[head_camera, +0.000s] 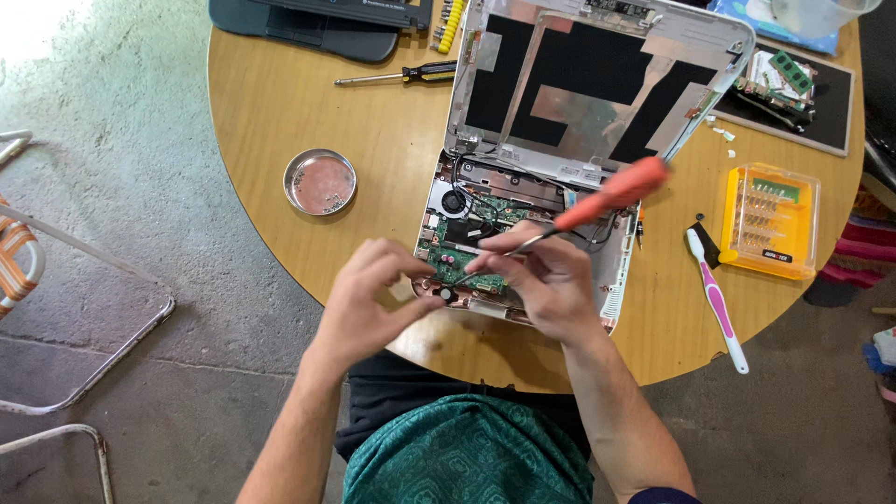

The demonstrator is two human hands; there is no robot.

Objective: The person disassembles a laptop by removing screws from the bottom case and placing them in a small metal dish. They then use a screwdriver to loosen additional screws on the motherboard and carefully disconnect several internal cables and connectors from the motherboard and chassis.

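screw dish [319,181], toothbrush [717,301], yellow bit case [771,221] on table [271,103].

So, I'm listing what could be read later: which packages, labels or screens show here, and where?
Bit case: table's right side, clear orange rectangle with a dark label strip.
Laptop lid: top centre, propped open, silver and black inner panel, no lit screen.
Wipes pack: top right corner, light blue, partly hidden.
Small sticker: pale rectangle on the lid's left.
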